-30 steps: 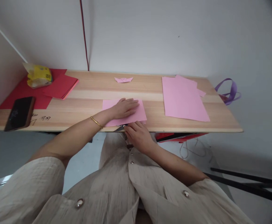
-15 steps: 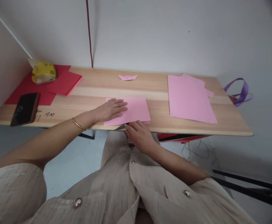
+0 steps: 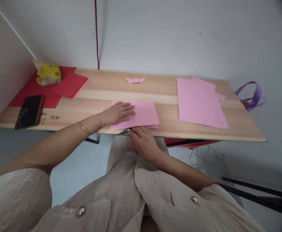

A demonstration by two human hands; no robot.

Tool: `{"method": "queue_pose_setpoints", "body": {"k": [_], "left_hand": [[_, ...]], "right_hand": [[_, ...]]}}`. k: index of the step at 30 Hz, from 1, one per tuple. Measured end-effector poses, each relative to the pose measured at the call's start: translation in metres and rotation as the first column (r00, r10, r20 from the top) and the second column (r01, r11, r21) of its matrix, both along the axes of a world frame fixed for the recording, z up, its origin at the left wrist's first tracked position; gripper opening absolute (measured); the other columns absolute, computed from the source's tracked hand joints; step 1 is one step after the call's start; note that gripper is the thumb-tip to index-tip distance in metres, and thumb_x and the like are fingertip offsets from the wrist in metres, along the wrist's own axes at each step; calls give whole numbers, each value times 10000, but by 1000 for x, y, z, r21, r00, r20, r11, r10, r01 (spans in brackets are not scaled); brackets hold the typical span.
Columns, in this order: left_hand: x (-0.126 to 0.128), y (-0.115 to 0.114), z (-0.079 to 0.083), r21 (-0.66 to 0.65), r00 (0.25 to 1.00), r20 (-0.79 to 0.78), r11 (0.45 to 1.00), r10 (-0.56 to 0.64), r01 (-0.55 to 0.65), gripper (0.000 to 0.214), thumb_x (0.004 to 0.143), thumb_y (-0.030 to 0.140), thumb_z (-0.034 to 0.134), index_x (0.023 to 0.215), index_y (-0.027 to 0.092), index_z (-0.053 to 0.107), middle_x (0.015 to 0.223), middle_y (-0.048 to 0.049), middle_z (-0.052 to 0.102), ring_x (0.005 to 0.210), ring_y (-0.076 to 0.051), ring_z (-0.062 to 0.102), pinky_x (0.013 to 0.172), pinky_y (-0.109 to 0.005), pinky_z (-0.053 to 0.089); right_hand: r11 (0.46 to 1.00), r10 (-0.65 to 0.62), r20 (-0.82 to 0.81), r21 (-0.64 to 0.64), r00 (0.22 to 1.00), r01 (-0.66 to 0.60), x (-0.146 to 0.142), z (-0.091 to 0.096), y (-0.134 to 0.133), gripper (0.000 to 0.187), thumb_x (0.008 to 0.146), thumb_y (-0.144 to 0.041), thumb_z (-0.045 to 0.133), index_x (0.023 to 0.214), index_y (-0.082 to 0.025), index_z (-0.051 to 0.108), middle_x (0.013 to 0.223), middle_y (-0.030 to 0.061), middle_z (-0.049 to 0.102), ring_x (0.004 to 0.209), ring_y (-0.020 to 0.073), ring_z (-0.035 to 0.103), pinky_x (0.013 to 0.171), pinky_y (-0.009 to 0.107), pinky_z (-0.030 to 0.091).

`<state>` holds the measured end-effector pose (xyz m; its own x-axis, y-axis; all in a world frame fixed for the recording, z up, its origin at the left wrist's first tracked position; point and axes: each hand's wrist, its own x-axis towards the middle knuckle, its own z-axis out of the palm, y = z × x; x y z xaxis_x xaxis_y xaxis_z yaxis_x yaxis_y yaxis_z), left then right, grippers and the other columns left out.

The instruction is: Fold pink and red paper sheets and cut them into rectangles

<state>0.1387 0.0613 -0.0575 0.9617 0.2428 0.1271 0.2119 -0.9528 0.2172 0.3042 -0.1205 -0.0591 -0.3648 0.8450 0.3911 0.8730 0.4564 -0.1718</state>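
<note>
A folded pink sheet of paper (image 3: 144,112) lies near the table's front edge, its layers slightly apart at the lower right corner. My left hand (image 3: 119,113) rests flat on its left half, fingers spread and pointing right. At the sheet's front edge my right hand (image 3: 144,141) is closed around a dark-bladed tool (image 3: 125,132). The pointed blade sticks out to the left along the table edge, with a small bright round spot by my fingertips. The tool's handle is hidden, and I cannot tell whether it is a knife or scissors.
A small folded pink paper piece (image 3: 135,80) lies at the back. Larger pink sheets (image 3: 200,103) are on the right, beside a purple strap (image 3: 256,96). Red paper (image 3: 70,85), a yellow tissue pack (image 3: 49,74) and a phone (image 3: 29,111) lie on the left.
The view has shifted slightly. My right fingers have slid a little under the sheet's front edge, and its layers stand a bit further apart there. My left hand stays on the paper.
</note>
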Motion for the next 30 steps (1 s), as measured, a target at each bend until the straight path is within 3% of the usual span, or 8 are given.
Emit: {"method": "queue_pose_setpoints", "body": {"k": [21,26,30], "left_hand": [[0,-2,1,-13,1000,12,1000,13,-13,460,1024,342,303,1402,200,524,1489,-101,470,1418,-252,351,1153,-445,241],[-1,-1,1,3,1000,8,1000,10,-10,465,1017,346,323,1409,184,512,1493,-111,464,1422,-260,345,1149,-453,249],[-1,-5,2,23,997,-20,997,69,-69,465,1019,346,305,1407,192,508,1507,-104,447,1424,-255,340,1146,-452,258]], "right_hand": [[1000,11,4,-14,1000,-11,-31,-6,8,186,951,-155,493,1024,-141,663,892,95,644,852,224,506,728,370,399],[979,206,-68,9,976,-206,-27,-7,-4,130,932,-174,546,976,-152,666,881,77,653,843,205,533,754,361,422],[939,343,-168,105,924,-329,8,13,-15,149,926,-179,552,1032,-177,658,915,63,674,871,177,566,788,325,459]]}}
